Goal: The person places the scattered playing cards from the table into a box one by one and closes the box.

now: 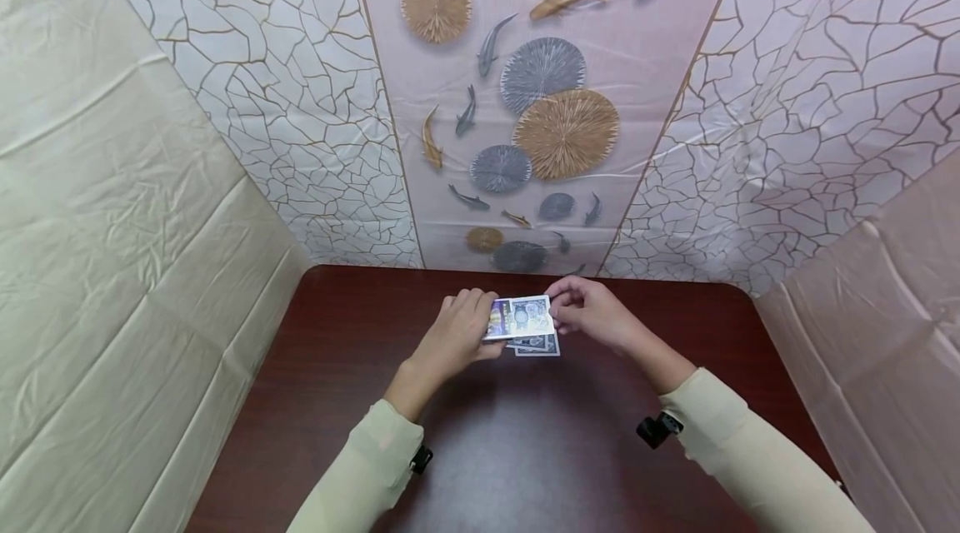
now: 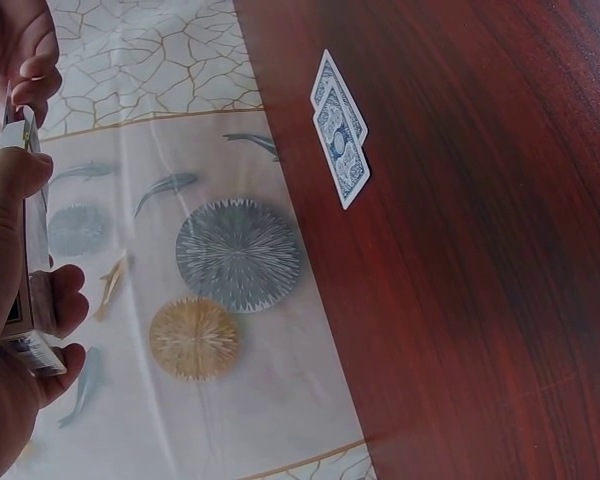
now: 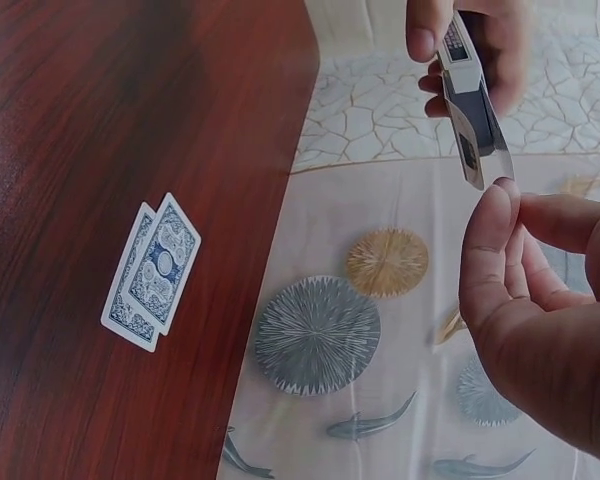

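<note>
Card box up off the table, held between the two hands, with a blue-backed card standing well out of its end. Left hand grips the box, thumb on one side, fingers round the other; right hand pinches the card's far end between thumb and fingertips. Two more cards lie back-up on the table, overlapping and slightly offset. Progress, as judged: partway. Two cards are out and down, one is between box and hand; whether cards are being drawn out or put back, one moment cannot tell. What remains inside the box is hidden, so no count; nor is it certain that the pinched card is single. Head view alone gives the box's purple printed face and the card's broad back, but from above it lines up box and table cards so that they seem to overlap. Both wrist views correct this: the pair lies on the table, well apart from the raised box. Left wrist view adds the box's thickness and shiny near end; right wrist view gives the pinch most plainly, with the card edge-on.
</note>
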Action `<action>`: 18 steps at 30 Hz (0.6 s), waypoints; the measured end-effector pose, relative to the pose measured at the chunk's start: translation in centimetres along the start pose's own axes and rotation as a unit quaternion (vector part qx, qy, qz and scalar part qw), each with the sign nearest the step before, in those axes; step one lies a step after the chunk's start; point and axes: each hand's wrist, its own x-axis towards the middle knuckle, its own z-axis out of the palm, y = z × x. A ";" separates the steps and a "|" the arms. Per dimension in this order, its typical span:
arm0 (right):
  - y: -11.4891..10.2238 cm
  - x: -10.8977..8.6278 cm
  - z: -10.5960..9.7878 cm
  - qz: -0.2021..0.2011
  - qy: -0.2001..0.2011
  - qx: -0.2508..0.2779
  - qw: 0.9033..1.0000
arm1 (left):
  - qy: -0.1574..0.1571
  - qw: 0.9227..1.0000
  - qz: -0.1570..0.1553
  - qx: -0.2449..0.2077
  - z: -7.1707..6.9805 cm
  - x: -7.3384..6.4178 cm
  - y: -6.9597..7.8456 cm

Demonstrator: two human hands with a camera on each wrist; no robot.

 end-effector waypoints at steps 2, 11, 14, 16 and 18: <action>-0.1 0.1 0.2 0.000 -0.002 -0.001 1.000 | -0.004 1.000 -0.002 -0.003 0.0 0.0 0.0; -0.5 0.3 1.0 -0.006 -0.011 -0.002 1.000 | -0.002 1.000 -0.003 -0.007 0.1 0.1 0.1; -0.7 0.5 1.3 -0.005 -0.010 -0.007 1.000 | 0.003 1.000 -0.001 -0.008 0.1 0.2 0.2; -0.7 0.6 1.4 -0.003 -0.008 -0.013 1.000 | 0.004 1.000 0.000 -0.008 0.1 0.2 0.2; -0.7 0.7 1.5 -0.004 -0.005 -0.023 1.000 | 0.001 1.000 0.001 -0.007 0.1 0.2 0.2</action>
